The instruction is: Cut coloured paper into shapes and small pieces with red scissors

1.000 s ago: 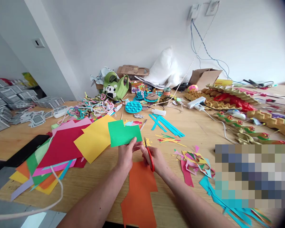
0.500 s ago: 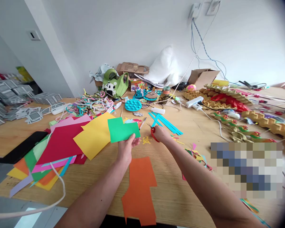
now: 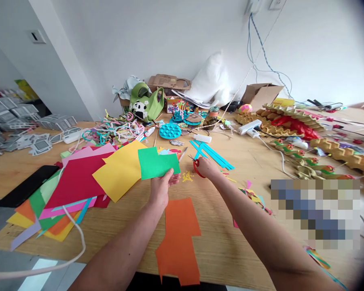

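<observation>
A green sheet of paper [image 3: 154, 163] with a notched top edge is pinched in my left hand [image 3: 165, 184], thumb on top at its lower right. My right hand [image 3: 206, 166] is closed around red-handled scissors [image 3: 196, 169], whose blades point up and left, apart from the green sheet. Small yellow scraps [image 3: 187, 176] lie on the table between my hands. Below my left hand lies an orange sheet [image 3: 178, 242] with cut edges. Beyond the scissors are long blue strips [image 3: 215, 157], and a pen-like tool [image 3: 183, 154] rests near the green sheet.
Coloured papers [image 3: 79, 178] are piled at the left beside a black device [image 3: 28, 186]. Behind stand a green panda bag [image 3: 145, 106], a blue bumpy disc [image 3: 170, 131] and a white power strip [image 3: 249, 127]. Egg-carton crafts [image 3: 336, 155] cover the right. A white cable crosses the lower left.
The view has shifted slightly. My left hand still holds the green sheet and my right hand still holds the scissors, with little visible movement relative to the table.
</observation>
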The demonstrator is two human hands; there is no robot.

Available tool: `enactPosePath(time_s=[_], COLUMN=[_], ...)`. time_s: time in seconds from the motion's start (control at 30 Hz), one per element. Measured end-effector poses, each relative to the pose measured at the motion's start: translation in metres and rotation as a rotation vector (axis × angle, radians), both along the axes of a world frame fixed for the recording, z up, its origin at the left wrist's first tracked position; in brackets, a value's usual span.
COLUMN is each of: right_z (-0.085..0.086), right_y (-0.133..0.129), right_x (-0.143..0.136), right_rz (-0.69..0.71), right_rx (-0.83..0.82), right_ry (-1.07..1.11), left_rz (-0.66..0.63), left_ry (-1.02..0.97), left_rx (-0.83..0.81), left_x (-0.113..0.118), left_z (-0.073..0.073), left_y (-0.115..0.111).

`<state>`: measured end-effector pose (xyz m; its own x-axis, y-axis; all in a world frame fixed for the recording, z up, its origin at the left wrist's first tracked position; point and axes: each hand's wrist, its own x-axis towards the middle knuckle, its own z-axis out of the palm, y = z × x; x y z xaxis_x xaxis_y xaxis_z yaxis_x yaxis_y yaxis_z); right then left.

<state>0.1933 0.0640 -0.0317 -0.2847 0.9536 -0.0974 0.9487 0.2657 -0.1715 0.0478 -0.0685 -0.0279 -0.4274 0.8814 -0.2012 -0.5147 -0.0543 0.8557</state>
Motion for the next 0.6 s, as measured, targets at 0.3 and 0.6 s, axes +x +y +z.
enactPosePath(time_s=[0.3,0.6], right_z=[0.017,0.014], right_y=[-0.01,-0.03], right_x=[0.022,0.032], right_rz=[0.079,0.303], right_rx=[0.006,0.021], right_ry=[0.082,0.119], left_rz=[0.002,-0.002], left_ry=[0.009,0.004], left_rx=[-0.008,0.0], left_x=[0.0,0.001], left_z=[0.0,-0.001], left_y=[0.0,0.0])
